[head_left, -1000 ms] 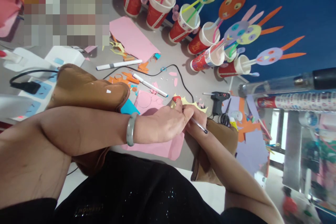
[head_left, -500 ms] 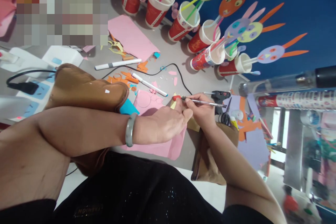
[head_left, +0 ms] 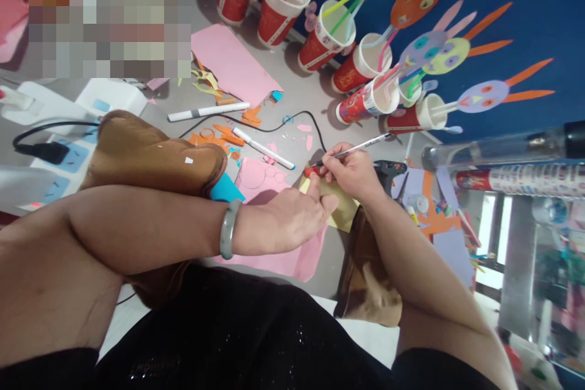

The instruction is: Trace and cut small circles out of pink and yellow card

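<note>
Pinched pen in right hand; pinned red piece under unclenched left hand; needed firm pressure against slipping.

You have fairly bright, even light over your hands and the surface, its source out of view, with soft shadows to the left of the paper cups beyond your hands. Glints dot your black top, and pale strips glare far right of your hands. You lose detail in the pixelated block far left beyond them, wide-angle stretch enlarges your forearms, and the right edge blurs.
</note>
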Demonstrator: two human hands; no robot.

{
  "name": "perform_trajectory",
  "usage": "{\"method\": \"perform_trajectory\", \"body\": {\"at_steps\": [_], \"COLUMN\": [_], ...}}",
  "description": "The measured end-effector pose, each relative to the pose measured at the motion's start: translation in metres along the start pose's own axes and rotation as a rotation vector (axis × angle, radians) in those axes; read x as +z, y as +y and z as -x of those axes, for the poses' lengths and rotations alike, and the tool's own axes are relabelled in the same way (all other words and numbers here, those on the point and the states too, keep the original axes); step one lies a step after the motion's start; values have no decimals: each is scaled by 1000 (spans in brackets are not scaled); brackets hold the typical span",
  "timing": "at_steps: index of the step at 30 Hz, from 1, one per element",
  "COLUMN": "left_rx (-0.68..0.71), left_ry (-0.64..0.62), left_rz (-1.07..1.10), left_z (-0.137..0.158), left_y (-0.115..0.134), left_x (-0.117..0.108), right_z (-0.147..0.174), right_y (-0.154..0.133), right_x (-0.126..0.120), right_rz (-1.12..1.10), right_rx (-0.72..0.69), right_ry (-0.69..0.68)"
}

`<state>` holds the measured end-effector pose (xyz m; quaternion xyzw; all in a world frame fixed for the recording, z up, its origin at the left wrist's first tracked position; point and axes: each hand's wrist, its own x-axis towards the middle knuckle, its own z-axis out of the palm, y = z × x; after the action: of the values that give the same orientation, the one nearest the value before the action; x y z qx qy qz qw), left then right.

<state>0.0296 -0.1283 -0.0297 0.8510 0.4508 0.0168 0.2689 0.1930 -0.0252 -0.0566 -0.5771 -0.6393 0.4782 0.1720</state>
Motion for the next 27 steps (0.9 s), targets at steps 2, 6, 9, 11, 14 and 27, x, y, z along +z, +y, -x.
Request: {"method": "perform_trajectory", "body": {"at_steps": [2, 6, 9, 11, 14, 27], "left_rx": [-7, -14, -16, -17, -10, 53], "left_ry": [6, 4, -23, -34, -22, 2], "left_rz": [9, 10, 30, 33, 4, -98], "left_z": [0, 4, 6, 7, 7, 9], "left_y": [0, -1, -1, -1, 0, -1], "left_x": [0, -6, -11, -12, -10, -6], "right_z": [-6, -16, -21, -25, -28, -32], "right_y": [-4, -14, -19, -21, -21, -43], "right_x": [-1, -3, -4, -4, -5, -2], "right_rz": [32, 143, 199, 220, 262, 498], "right_rx": [10, 26, 29, 18, 3, -154], "right_ry": [-46, -133, -189, -219, -260, -458]}}
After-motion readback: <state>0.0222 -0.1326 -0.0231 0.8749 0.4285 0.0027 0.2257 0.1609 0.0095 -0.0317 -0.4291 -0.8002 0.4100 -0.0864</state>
